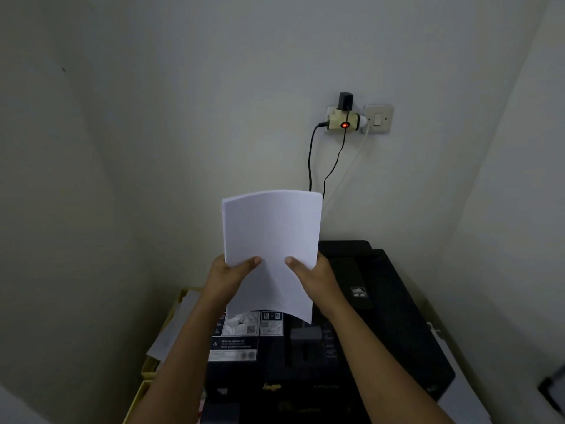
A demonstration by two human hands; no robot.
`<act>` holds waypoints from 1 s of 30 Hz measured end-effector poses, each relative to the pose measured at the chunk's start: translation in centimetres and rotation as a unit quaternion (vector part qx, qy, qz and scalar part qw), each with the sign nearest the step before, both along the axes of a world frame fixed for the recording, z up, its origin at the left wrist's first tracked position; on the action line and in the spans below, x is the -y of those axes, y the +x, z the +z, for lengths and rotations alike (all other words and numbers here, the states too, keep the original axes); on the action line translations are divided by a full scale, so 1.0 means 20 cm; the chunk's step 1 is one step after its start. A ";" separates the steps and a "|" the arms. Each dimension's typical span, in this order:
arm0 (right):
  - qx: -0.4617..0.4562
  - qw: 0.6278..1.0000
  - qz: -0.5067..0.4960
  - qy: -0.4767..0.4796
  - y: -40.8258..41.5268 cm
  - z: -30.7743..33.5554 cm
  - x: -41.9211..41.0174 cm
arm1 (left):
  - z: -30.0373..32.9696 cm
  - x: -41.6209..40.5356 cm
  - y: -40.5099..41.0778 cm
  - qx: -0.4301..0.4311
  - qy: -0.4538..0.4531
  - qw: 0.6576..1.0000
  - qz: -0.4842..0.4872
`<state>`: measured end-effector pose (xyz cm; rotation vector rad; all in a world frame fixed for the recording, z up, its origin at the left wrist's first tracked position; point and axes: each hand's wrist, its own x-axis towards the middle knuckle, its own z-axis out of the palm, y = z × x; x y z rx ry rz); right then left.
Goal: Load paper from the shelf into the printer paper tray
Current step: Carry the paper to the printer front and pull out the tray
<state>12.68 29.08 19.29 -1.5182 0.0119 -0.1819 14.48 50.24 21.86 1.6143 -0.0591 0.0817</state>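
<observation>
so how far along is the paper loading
Done: a stack of paper is picked up. In hand: left hand and right hand hold it upright above the black printer. Left: feeding it into the tray; none looks inserted yet.

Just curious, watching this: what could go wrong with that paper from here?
The paper stack is pinched only near its lower part by the left hand and right hand, so its bowed top could flop or fan out. Sheets may slip and scatter over the printer.
</observation>
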 end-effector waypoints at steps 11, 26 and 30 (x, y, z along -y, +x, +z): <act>0.009 0.999 0.030 -0.012 -0.03 -0.09 -0.06 | -0.09 -0.07 -0.04 -0.047 -0.012 0.998 0.033; -0.050 0.997 0.049 -0.034 -0.06 -0.15 -0.02 | -0.08 -0.10 -0.05 -0.059 -0.001 0.998 -0.007; -0.053 0.996 0.048 -0.051 -0.06 -0.14 0.01 | -0.06 -0.09 -0.05 -0.050 0.025 0.998 -0.005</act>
